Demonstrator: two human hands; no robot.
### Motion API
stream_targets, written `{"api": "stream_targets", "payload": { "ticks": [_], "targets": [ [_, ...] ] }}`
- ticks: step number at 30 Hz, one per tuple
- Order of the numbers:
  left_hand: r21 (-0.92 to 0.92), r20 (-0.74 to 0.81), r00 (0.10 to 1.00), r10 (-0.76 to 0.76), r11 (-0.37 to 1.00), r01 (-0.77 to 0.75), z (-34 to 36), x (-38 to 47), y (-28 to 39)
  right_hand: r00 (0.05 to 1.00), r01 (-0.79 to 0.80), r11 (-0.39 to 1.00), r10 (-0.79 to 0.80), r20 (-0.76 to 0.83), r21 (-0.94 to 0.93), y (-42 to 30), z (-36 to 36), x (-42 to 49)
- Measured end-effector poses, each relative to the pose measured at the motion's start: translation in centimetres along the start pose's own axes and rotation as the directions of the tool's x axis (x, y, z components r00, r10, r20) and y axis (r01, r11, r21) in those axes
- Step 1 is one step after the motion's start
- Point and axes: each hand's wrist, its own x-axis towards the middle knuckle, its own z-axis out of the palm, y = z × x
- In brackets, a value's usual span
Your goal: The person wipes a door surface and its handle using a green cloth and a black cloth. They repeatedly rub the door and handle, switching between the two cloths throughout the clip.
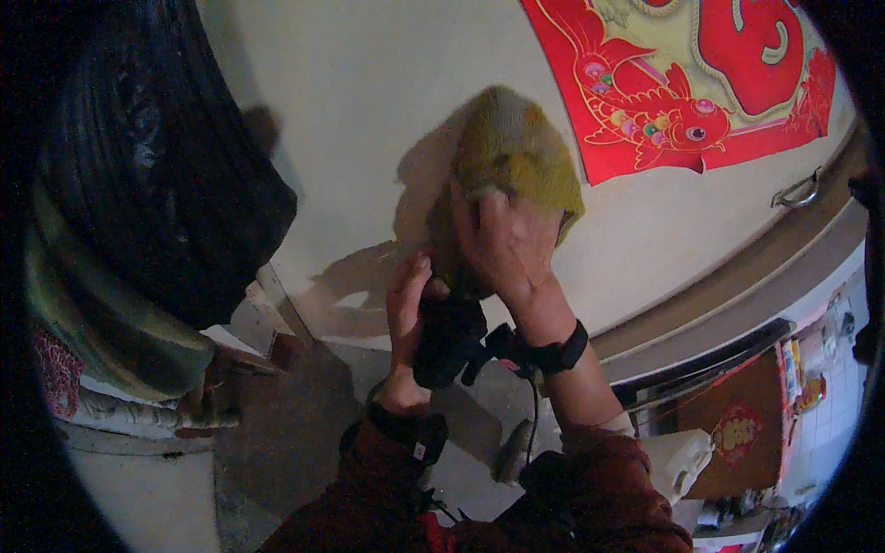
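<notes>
An olive-yellow knitted item (518,148), shaped like a cap, is up against the pale door in front of me. My right hand (508,231) grips its lower part, with the fingers bent into the knit. Lower and to the left, my left hand (409,301) is around a black soft item (449,339), its thumb pointing up. Some of the left fingers are hidden behind that dark item. Whether the black item and the knitted one are joined cannot be told in the shadow. Black bands with small devices sit on both wrists.
The pale door (332,173) bears a red fish poster (657,124) and a metal handle (798,193). Dark clothing (166,173) hangs at left above a green cloth (131,332). A white plastic jug (681,460) stands low at right. A dark cable (534,415) hangs near my right forearm.
</notes>
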Motion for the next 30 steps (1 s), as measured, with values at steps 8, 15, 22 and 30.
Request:
{"api": "stream_targets", "payload": {
  "ticks": [8,15,22,30],
  "targets": [
    [0.064,-0.016,0.999,0.046,0.997,-0.045,0.0,-0.1,-0.1,0.997,-0.025,0.999,0.023,0.074,0.029,-0.4,-0.4,-0.5],
    [0.004,0.047,0.997,0.067,0.998,-0.067,-0.2,-0.1,-0.2,0.999,-0.023,0.999,0.024,-0.036,0.032,-0.4,0.0,0.5],
    [0.178,-0.009,0.991,0.131,0.976,-0.127,0.3,-0.5,0.2,0.915,-0.171,0.985,0.147,0.376,0.029,-0.8,-0.8,-0.4],
    [0.114,0.063,0.994,0.086,0.989,-0.092,-0.2,-0.2,0.1,0.988,-0.089,0.995,0.082,0.130,0.044,-0.2,-0.5,0.1]
  ]
}}
